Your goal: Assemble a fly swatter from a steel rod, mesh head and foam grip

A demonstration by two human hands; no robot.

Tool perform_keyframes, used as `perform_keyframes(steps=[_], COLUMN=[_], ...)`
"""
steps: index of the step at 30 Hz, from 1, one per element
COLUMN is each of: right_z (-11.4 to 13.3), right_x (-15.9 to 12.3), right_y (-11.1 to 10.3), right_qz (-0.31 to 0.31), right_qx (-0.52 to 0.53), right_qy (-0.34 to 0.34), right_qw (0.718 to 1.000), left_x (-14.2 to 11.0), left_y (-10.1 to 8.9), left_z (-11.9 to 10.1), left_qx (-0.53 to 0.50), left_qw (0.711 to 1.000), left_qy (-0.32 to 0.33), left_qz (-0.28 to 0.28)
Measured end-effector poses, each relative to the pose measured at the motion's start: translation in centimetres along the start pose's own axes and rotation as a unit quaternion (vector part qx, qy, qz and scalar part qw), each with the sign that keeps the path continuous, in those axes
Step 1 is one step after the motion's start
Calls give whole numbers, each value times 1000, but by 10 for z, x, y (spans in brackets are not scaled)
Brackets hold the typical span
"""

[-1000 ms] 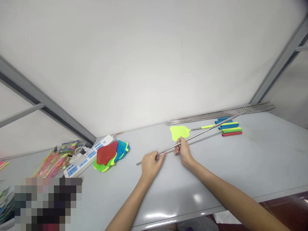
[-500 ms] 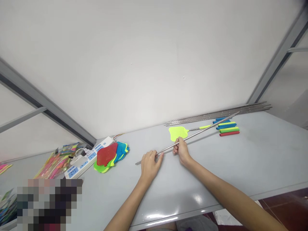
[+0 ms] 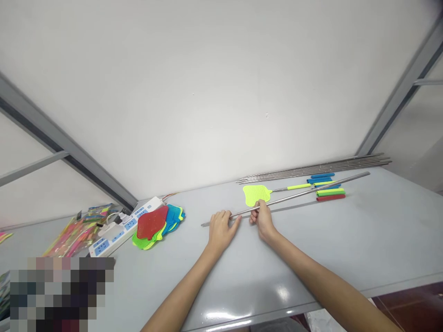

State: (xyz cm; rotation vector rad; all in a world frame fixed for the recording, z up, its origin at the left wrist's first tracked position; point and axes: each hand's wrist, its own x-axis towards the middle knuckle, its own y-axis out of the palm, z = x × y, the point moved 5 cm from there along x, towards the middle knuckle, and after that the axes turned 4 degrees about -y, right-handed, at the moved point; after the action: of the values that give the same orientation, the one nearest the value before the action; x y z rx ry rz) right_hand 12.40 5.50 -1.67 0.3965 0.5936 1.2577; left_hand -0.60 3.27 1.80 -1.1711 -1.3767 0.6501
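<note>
A long thin metal rod (image 3: 294,197) slants across in front of me, its far end rising to the right over several coloured tubes. My left hand (image 3: 220,233) lies over the rod near its left end, fingers curled around it and thumb out to the side. Near the rod's left-middle, my right hand (image 3: 262,222) pinches it in closed fingers. Just behind the right hand lies a yellow fly swatter (image 3: 256,195) with a metal shaft and a yellow grip. The tubes (image 3: 330,192), in blue, yellow, green and red, lie in a small pile at the right.
A bundle of metal rods (image 3: 318,168) rests along the wall. To the left, a pile of swatter heads (image 3: 152,223) in red, green and blue lies beside a white power strip (image 3: 121,228). Bagged colourful items (image 3: 74,233) are farther left on the grey table (image 3: 374,230).
The rod has swung so that its right end sits lower and farther right, at a flatter slant. My left hand has shifted slightly right; my right hand keeps its pinch.
</note>
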Motion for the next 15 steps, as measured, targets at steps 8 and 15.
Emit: perform_keyframes(steps=[8, 15], right_z=[-1, 5], right_x=[2, 4], right_y=[-1, -3], right_qz=[-4, -7], right_qx=[-3, -4], right_qy=[15, 7], right_qw=[1000, 1000], left_x=[19, 15], left_y=[5, 1], left_z=[0, -9], left_qx=[-11, -47], left_qw=[999, 999], left_qy=[-36, -3], left_qz=[-24, 18])
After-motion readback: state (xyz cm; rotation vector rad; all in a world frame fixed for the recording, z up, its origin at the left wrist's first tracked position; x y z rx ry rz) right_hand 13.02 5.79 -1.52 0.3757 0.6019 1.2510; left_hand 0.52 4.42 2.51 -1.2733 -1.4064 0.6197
